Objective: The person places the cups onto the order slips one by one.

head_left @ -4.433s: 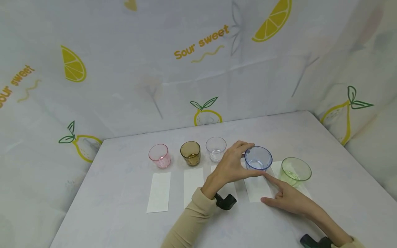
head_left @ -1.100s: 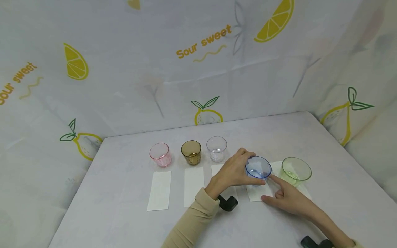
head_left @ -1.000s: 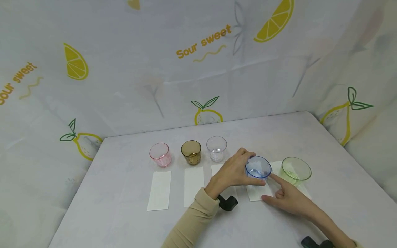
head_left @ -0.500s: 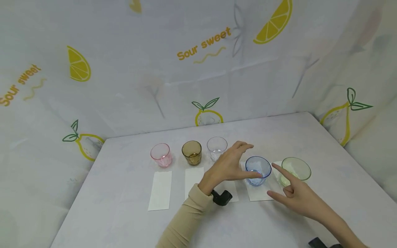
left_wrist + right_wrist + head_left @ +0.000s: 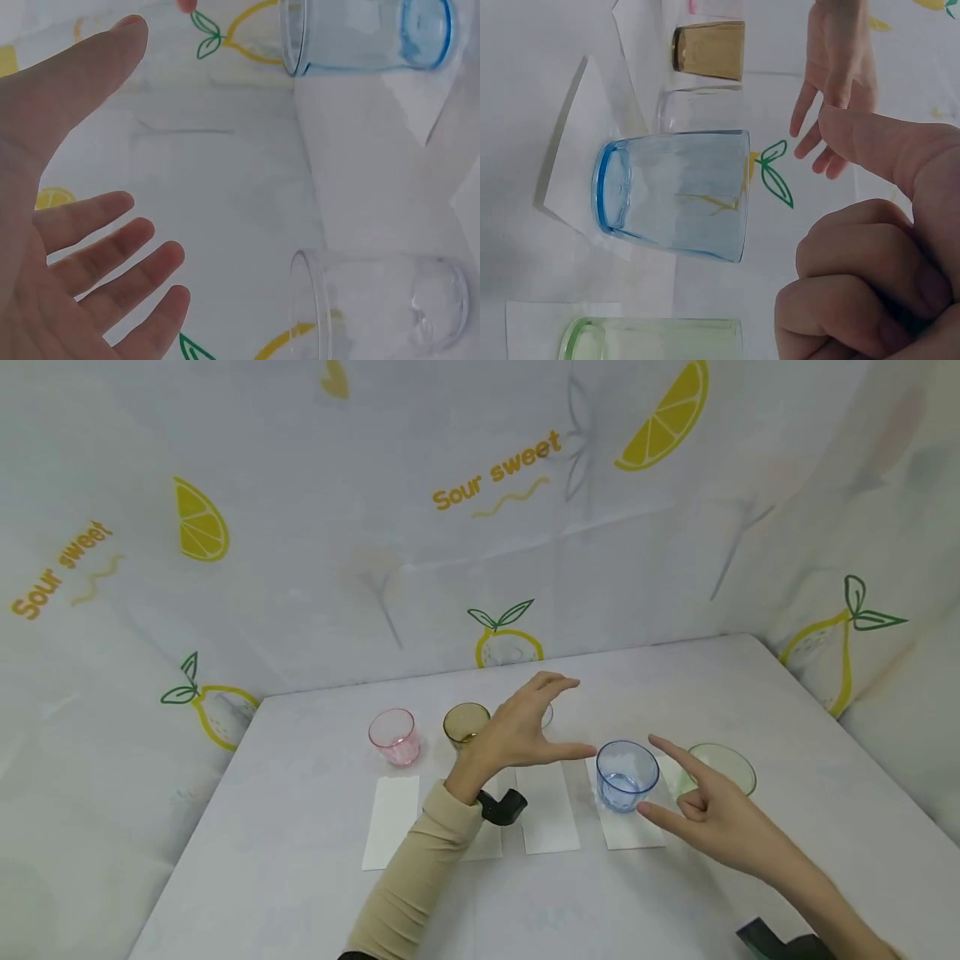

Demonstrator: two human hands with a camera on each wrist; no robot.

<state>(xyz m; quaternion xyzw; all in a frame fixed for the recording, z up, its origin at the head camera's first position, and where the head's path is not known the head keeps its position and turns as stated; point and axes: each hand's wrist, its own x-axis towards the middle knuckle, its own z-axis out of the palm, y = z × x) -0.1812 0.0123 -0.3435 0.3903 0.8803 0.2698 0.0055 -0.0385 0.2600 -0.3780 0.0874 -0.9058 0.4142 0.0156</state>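
My left hand [image 5: 510,727] is raised with thumb and fingers spread and holds nothing; from the head view it covers most of the clear glass [image 5: 382,307]. To its right, a blue glass [image 5: 627,781] stands upright on a white paper strip [image 5: 633,837]. Beside that glass hovers my right hand [image 5: 716,814], index finger and thumb stretched out and apart, the other fingers curled in. Nothing lies in its grasp. Behind the right hand is a green glass [image 5: 729,762], partly hidden. In the right wrist view a gap separates the blue glass from both hands.
A pink glass [image 5: 394,739] and an amber glass [image 5: 463,720] stand at the back left. Several white paper strips lie in a row in front, among them one at the left [image 5: 392,818] and one in the middle [image 5: 547,810]. A lemon-print cloth [image 5: 322,552] hangs behind the table.
The left hand has let go of the blue glass and moved left and up. Before that, the glass came down and nearer on its strip. The right hand has drawn back from it.
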